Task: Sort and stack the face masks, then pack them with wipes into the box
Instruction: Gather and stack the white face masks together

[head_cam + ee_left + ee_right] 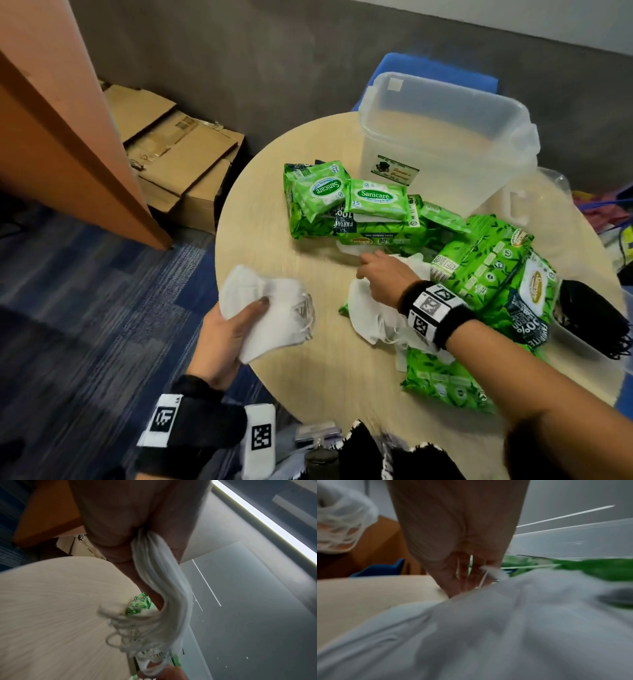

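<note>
My left hand [239, 322] grips a stack of folded white masks [270, 308] over the table's left edge; their ear loops [123, 628] dangle from the stack. My right hand [364, 270] reaches down at mid-table and pinches a loose white mask [366, 308] lying in a small heap; in the right wrist view this mask [488, 628] peaks up to the fingertips [462, 582]. Green wipe packs lie around: small ones [376, 198] at the back, larger ones at right [486, 267] and near me [445, 380]. The clear plastic box [376, 137] stands open behind them.
The round wooden table [274, 246] is crowded on its right half. Black masks [589, 318] lie in a clear tray at the far right. Cardboard boxes [178, 150] and an orange wooden panel [68, 137] stand on the floor to the left. A blue chair [428, 68] is behind the box.
</note>
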A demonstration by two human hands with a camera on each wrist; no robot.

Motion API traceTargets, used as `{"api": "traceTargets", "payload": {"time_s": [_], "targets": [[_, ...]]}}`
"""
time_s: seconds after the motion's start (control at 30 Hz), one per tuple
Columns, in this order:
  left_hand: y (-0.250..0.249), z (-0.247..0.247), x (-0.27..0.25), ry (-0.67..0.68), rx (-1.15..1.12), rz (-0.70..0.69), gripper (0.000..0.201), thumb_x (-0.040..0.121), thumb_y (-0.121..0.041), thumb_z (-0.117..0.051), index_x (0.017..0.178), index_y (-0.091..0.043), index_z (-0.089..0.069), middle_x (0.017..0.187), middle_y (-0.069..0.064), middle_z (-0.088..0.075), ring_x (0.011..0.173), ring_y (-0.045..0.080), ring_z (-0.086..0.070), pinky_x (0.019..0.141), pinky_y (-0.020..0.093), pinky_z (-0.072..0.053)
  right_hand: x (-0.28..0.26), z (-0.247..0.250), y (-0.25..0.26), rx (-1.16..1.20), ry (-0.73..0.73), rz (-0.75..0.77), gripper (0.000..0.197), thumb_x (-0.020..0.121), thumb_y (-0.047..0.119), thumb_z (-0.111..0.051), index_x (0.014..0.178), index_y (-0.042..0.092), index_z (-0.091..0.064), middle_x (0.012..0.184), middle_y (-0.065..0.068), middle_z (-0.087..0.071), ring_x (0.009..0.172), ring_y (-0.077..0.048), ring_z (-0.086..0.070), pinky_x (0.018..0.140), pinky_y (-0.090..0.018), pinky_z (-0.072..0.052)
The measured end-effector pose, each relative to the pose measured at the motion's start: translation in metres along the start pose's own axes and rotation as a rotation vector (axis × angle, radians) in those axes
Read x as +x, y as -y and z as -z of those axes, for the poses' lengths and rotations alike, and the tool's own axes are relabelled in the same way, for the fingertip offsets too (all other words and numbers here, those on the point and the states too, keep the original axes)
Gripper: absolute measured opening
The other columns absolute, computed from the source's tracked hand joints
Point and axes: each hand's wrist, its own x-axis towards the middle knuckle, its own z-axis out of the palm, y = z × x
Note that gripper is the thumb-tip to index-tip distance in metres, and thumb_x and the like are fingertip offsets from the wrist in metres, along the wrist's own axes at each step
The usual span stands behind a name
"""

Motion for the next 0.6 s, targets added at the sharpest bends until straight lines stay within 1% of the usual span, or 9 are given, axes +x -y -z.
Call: {"api": "traceTargets", "payload": {"time_s": [0.07, 0.13, 0.2, 0.27, 0.33, 0.43, 0.5, 0.53, 0.6], "targets": [[0.003, 0.000, -0.001, 0.003, 0.005, 0.001, 0.035, 0.085, -0.006, -0.065, 0.119, -0.002, -0.062, 0.111, 0.013, -0.072, 0.101, 0.029, -0.069, 0.073, 0.033, -0.060, 0.008, -0.004, 0.003, -0.074, 0.109, 0.005, 0.031, 0.089, 0.000, -0.050, 0.117, 0.010, -0.062, 0.121, -0.007, -0.052, 0.107, -0.026, -0.051, 0.086, -0.036, -0.049], [0.004, 0.000, -0.001, 0.002, 0.012, 0.003, 0.034, 0.085, -0.006, -0.065, 0.119, -0.003, -0.062, 0.111, 0.013, -0.072, 0.102, 0.030, -0.069, 0.079, 0.037, -0.059, 0.015, -0.004, 0.002, -0.126, 0.159, -0.028, 0.032, 0.091, 0.001, -0.050, 0.120, 0.008, -0.060, 0.121, -0.011, -0.052, 0.107, -0.029, -0.054, 0.087, -0.040, -0.050], [0.005, 0.001, -0.002, -0.004, 0.017, -0.001, 0.035, 0.085, -0.007, -0.066, 0.119, -0.003, -0.062, 0.112, 0.012, -0.071, 0.103, 0.029, -0.068, 0.084, 0.040, -0.058, 0.021, -0.002, -0.001, -0.123, 0.159, -0.037, 0.029, 0.092, 0.001, -0.048, 0.119, 0.006, -0.060, 0.118, -0.011, -0.055, 0.107, -0.030, -0.056, 0.088, -0.039, -0.050], [0.004, 0.004, -0.003, -0.017, 0.013, -0.012, 0.035, 0.086, -0.008, -0.066, 0.120, -0.003, -0.062, 0.112, 0.012, -0.071, 0.103, 0.028, -0.068, 0.085, 0.039, -0.057, 0.026, 0.002, -0.007, -0.050, 0.123, -0.065, 0.025, 0.092, 0.002, -0.048, 0.112, 0.006, -0.063, 0.109, -0.011, -0.062, 0.100, -0.028, -0.061, 0.087, -0.038, -0.052], [0.005, 0.007, -0.003, -0.028, 0.007, -0.020, 0.034, 0.086, -0.008, -0.065, 0.120, -0.005, -0.062, 0.112, 0.010, -0.072, 0.103, 0.027, -0.069, 0.084, 0.039, -0.057, 0.029, 0.007, -0.016, 0.102, 0.076, -0.139, 0.019, 0.090, 0.008, -0.055, 0.102, 0.012, -0.069, 0.100, -0.009, -0.065, 0.090, -0.025, -0.062, 0.084, -0.038, -0.054], [0.005, 0.008, -0.002, -0.026, -0.003, -0.017, 0.032, 0.087, -0.008, -0.064, 0.119, -0.006, -0.062, 0.110, 0.009, -0.073, 0.101, 0.026, -0.069, 0.079, 0.035, -0.059, 0.026, 0.028, -0.031, 0.354, -0.047, -0.201, 0.010, 0.086, 0.023, -0.066, 0.092, 0.020, -0.073, 0.102, -0.004, -0.064, 0.102, -0.022, -0.052, 0.093, -0.041, -0.046], [0.006, 0.006, -0.001, -0.016, -0.003, -0.015, 0.030, 0.088, -0.009, -0.063, 0.118, -0.005, -0.062, 0.109, 0.010, -0.073, 0.098, 0.026, -0.070, 0.073, 0.031, -0.059, 0.017, 0.049, -0.035, 0.537, -0.138, -0.193, 0.011, 0.084, 0.022, -0.069, 0.091, 0.015, -0.074, 0.099, -0.001, -0.067, 0.100, -0.018, -0.053, 0.092, -0.034, -0.042], [0.005, 0.004, -0.001, -0.009, -0.002, -0.015, 0.029, 0.089, -0.009, -0.062, 0.118, -0.005, -0.062, 0.109, 0.010, -0.073, 0.097, 0.025, -0.070, 0.071, 0.030, -0.059, 0.010, 0.061, -0.036, 0.643, -0.173, -0.194, 0.009, 0.084, 0.018, -0.069, 0.090, 0.013, -0.074, 0.094, 0.000, -0.067, 0.094, -0.016, -0.057, 0.088, -0.030, -0.043], [0.003, -0.001, 0.001, 0.008, 0.014, -0.024, 0.026, 0.091, -0.010, -0.059, 0.117, -0.006, -0.063, 0.108, 0.010, -0.073, 0.097, 0.024, -0.070, 0.069, 0.028, -0.059, -0.003, 0.085, -0.036, 0.896, -0.234, -0.189, 0.005, 0.084, 0.010, -0.069, 0.082, 0.014, -0.070, 0.085, -0.002, -0.068, 0.082, -0.014, -0.062, 0.081, -0.029, -0.047]]}}
